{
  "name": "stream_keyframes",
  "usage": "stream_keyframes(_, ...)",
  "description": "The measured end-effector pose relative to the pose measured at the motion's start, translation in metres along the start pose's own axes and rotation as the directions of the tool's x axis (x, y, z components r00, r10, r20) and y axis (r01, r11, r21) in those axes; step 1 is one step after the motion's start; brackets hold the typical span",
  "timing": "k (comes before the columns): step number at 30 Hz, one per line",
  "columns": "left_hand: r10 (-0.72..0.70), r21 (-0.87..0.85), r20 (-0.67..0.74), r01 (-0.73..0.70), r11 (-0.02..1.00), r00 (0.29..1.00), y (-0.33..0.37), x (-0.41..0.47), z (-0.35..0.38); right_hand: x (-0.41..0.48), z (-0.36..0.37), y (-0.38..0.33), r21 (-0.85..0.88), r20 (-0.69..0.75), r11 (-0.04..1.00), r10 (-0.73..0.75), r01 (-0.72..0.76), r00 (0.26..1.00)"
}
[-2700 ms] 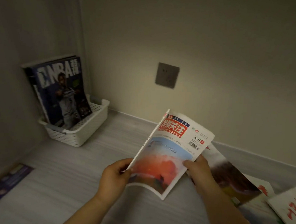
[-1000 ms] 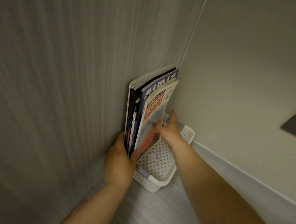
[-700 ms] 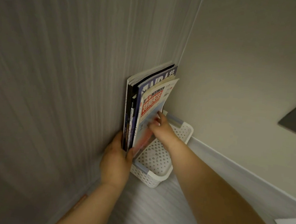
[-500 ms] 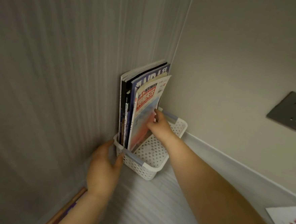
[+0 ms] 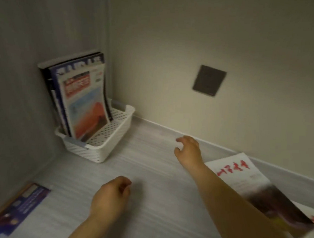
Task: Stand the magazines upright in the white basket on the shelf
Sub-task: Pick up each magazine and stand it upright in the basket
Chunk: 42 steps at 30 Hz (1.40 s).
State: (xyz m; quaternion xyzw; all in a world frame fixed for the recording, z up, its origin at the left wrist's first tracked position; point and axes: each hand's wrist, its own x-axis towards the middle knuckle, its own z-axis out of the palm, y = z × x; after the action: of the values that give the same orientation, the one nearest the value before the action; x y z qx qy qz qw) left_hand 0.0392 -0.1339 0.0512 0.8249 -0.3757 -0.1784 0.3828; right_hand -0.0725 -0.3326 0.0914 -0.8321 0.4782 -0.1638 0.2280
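The front magazine (image 5: 85, 102), with its red title block and orange picture, now stands free in the white basket (image 5: 96, 152). Half a second ago the right grip pressed on its cover and the left grip sat at the basket's near corner. Both have since drawn back over the shelf (image 5: 156, 202).

The front magazine rests on its bottom edge against the other magazines (image 5: 70, 70) at the basket's left end. Its long axis is near vertical, the top leaning left toward the grey side panel (image 5: 16, 72), title uppermost. The cover faces right, toward the bare part of the basket.

The right grip (image 5: 189, 151) hovers near the back edge of the shelf, well right of the basket, fingers loosely spread and grasping nothing. The left grip (image 5: 110, 195) hangs nearer the viewer, fingers loosely curled and released.

The shelf is pale grey woodgrain. A loose magazine (image 5: 241, 173) with red characters lies flat at the right, partly under the right forearm. A blue booklet (image 5: 18, 202) lies flat at the lower left. A dark grey wall plate (image 5: 209, 80) sits on the beige back wall (image 5: 195, 38).
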Motion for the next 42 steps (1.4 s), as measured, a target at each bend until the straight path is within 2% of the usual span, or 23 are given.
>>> stream_keyframes(3, 0.025, 0.02, 0.166, -0.028, 0.999, 0.986, 0.026, -0.018, 0.039, -0.029, -0.038, 0.081, -0.088, -0.056, 0.989, 0.111, -0.116, 0.992)
stream_keyframes(5, 0.042, 0.012, 0.278, -0.047, 0.999, 0.96, 0.043, -0.027, 0.064, -0.05, -0.062, 0.132, -0.219, -0.073, 0.956, 0.183, -0.195, 0.98)
stream_keyframes(7, 0.046, 0.0, 0.357, -0.05, 0.999, 0.933, 0.058, -0.036, 0.089, -0.072, -0.084, 0.178, -0.273, -0.092, 0.921, 0.263, -0.278, 0.96)
stream_keyframes(10, 0.033, -0.06, 0.425, -0.008, 0.998, 0.905, 0.081, -0.048, 0.125, -0.103, -0.104, 0.235, -0.351, -0.117, 0.879, 0.3, -0.322, 0.947)
stream_keyframes(14, -0.04, -0.19, 0.444, 0.138, 0.972, 0.895, 0.11, -0.066, 0.169, -0.133, -0.105, 0.288, -0.484, 0.023, 0.819, 0.364, -0.309, 0.931)
stream_keyframes(16, -0.081, -0.229, 0.447, 0.202, 0.952, 0.891, 0.122, -0.072, 0.189, -0.143, -0.099, 0.302, -0.5, 0.08, 0.817, 0.372, -0.286, 0.925)
stream_keyframes(19, -0.119, -0.206, 0.462, 0.237, 0.949, 0.879, 0.145, -0.078, 0.217, -0.148, -0.093, 0.309, -0.48, 0.062, 0.832, 0.348, -0.277, 0.936)
stream_keyframes(22, -0.071, -0.148, 0.492, 0.164, 0.975, 0.868, 0.17, -0.083, 0.244, -0.147, -0.092, 0.312, -0.431, 0.068, 0.858, 0.339, -0.279, 0.938)
stream_keyframes(24, -0.09, -0.13, 0.469, 0.169, 0.977, 0.879, 0.182, -0.083, 0.258, -0.148, -0.092, 0.314, -0.401, 0.066, 0.874, 0.327, -0.275, 0.943)
stream_keyframes(26, -0.194, -0.16, 0.408, 0.28, 0.947, 0.892, 0.185, -0.077, 0.265, -0.148, -0.092, 0.315, -0.388, 0.062, 0.881, 0.317, -0.27, 0.946)
stream_keyframes(27, -0.261, -0.203, 0.409, 0.366, 0.908, 0.874, 0.184, -0.072, 0.265, -0.148, -0.092, 0.316, -0.382, 0.057, 0.884, 0.312, -0.268, 0.948)
stream_keyframes(29, -0.324, -0.306, 0.472, 0.497, 0.812, 0.82, 0.184, -0.065, 0.262, -0.148, -0.089, 0.317, -0.372, 0.045, 0.888, 0.308, -0.27, 0.95)
stream_keyframes(31, -0.308, -0.368, 0.544, 0.552, 0.748, 0.781, 0.19, -0.061, 0.261, -0.149, -0.089, 0.317, -0.37, 0.037, 0.888, 0.308, -0.273, 0.951)
stream_keyframes(35, -0.145, -0.32, 0.574, 0.384, 0.866, 0.806, 0.207, -0.059, 0.268, -0.149, -0.088, 0.319, -0.362, 0.027, 0.892, 0.301, -0.272, 0.953)
stream_keyframes(38, -0.093, -0.256, 0.613, 0.309, 0.916, 0.785, 0.214, -0.066, 0.271, -0.149, -0.087, 0.319, -0.357, 0.027, 0.892, 0.307, -0.277, 0.951)
stream_keyframes(42, -0.015, -0.216, 0.511, 0.145, 0.966, 0.86, 0.209, -0.077, 0.274, -0.15, -0.088, 0.317, -0.36, 0.025, 0.89, 0.308, -0.279, 0.951)
